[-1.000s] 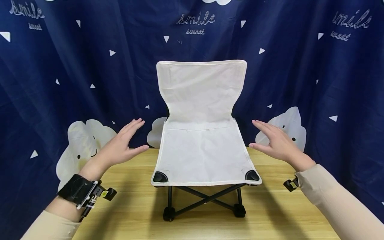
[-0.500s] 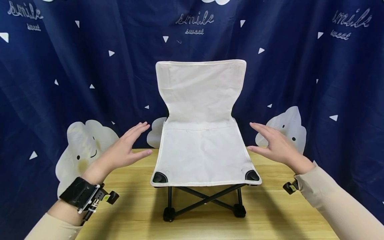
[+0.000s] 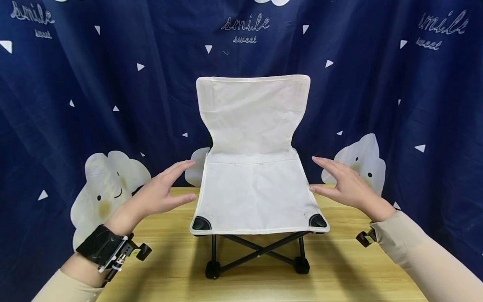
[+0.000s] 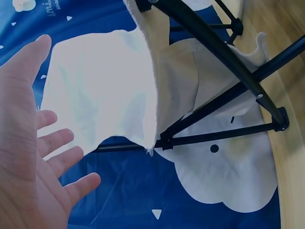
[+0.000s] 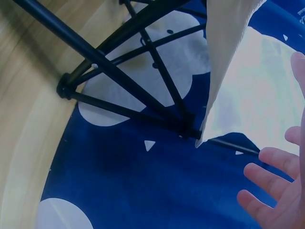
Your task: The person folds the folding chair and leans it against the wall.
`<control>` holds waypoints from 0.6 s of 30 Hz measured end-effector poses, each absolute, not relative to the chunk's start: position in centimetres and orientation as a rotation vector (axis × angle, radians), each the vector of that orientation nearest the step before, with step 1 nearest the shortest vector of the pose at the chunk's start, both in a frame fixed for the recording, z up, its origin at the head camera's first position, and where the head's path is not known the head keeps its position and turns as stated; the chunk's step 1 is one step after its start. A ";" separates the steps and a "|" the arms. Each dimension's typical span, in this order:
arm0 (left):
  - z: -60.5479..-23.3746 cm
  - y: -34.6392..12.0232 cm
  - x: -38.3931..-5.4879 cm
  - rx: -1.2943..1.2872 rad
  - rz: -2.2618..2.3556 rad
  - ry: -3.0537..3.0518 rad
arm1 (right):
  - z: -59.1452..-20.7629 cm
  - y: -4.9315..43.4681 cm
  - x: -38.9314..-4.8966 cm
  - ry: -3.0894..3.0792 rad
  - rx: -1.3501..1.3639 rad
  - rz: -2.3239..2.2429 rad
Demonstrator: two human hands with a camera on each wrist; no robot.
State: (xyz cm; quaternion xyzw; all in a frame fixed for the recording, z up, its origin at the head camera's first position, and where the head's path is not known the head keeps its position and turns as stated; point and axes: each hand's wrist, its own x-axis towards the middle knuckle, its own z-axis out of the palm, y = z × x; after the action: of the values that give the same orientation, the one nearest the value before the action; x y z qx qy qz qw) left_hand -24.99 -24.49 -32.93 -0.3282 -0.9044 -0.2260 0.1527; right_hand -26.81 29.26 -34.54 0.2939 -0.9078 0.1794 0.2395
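Observation:
A small folding chair (image 3: 253, 188) with white fabric and a black tube frame stands unfolded, its seat facing me. Black patches cover the two front seat corners, and the front legs cross in an X. My left hand (image 3: 162, 193) is held beside the seat's left edge, fingers extended and thumb apart, holding nothing. On the other side my right hand (image 3: 345, 184) mirrors it, its thumb tip right at the seat's right edge in the head view. Both wrist views show spread fingers in front of the white fabric (image 4: 100, 90) and the black tubes (image 5: 128, 86) below it.
The chair's feet stand on a light wooden tabletop (image 3: 256, 289). Close behind hangs a dark blue curtain (image 3: 170, 84) with white clouds, triangles and lettering. A black strap with a small camera (image 3: 113, 251) is on the left wrist; another small camera (image 3: 365, 238) is at the right cuff.
My left hand has moved right and slightly down, closer to the chair. The right hand has shifted slightly left and down toward the seat edge. The chair has stayed still.

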 end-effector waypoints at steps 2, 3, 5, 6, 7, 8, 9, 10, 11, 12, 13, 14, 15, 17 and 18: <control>-33.0 -24.4 -25.0 -0.964 -0.656 -2.585 | -34.6 29.3 -26.8 -2.477 0.810 0.499; -33.0 -24.3 -25.0 -0.974 -0.659 -2.580 | -34.7 29.3 -26.7 -2.474 0.812 0.507; -33.1 -24.2 -25.0 -0.996 -0.666 -2.564 | -34.8 29.3 -26.7 -2.472 0.817 0.520; -33.2 -24.2 -24.9 -1.006 -0.666 -2.556 | -34.8 29.3 -26.6 -2.470 0.820 0.523; -33.2 -24.2 -24.9 -1.016 -0.669 -2.547 | -34.9 29.2 -26.6 -2.467 0.823 0.525; -33.2 -24.2 -24.9 -1.025 -0.668 -2.539 | -34.8 29.2 -26.5 -2.463 0.825 0.530; -33.2 -24.2 -24.8 -1.034 -0.668 -2.533 | -34.8 29.2 -26.5 -2.457 0.831 0.533; -33.2 -24.2 -24.8 -1.043 -0.665 -2.526 | -34.8 29.2 -26.5 -2.450 0.836 0.534; -33.2 -24.2 -24.7 -1.051 -0.665 -2.520 | -34.8 29.1 -26.5 -2.444 0.840 0.536; -33.1 -24.2 -24.6 -1.059 -0.661 -2.514 | -34.8 29.1 -26.4 -2.438 0.844 0.541; -33.1 -24.1 -24.5 -1.067 -0.657 -2.508 | -34.7 29.1 -26.4 -2.435 0.847 0.546; -33.0 -24.1 -24.5 -1.073 -0.651 -2.504 | -34.7 29.1 -26.4 -2.433 0.851 0.553; -32.9 -24.0 -24.4 -1.080 -0.647 -2.499 | -34.7 29.1 -26.4 -2.431 0.854 0.557; -32.8 -23.9 -24.2 -1.091 -0.646 -2.497 | -34.8 29.1 -26.3 -2.429 0.860 0.568; -32.7 -23.9 -24.1 -1.095 -0.648 -2.501 | -34.8 29.1 -26.3 -2.428 0.864 0.572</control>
State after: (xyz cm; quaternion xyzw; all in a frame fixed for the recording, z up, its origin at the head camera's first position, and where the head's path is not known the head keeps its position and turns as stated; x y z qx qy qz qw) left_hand -24.13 -23.86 -32.73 -0.3848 -0.8788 -0.2276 0.1672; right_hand -26.33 29.08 -34.80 0.3169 -0.8909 0.2101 0.2484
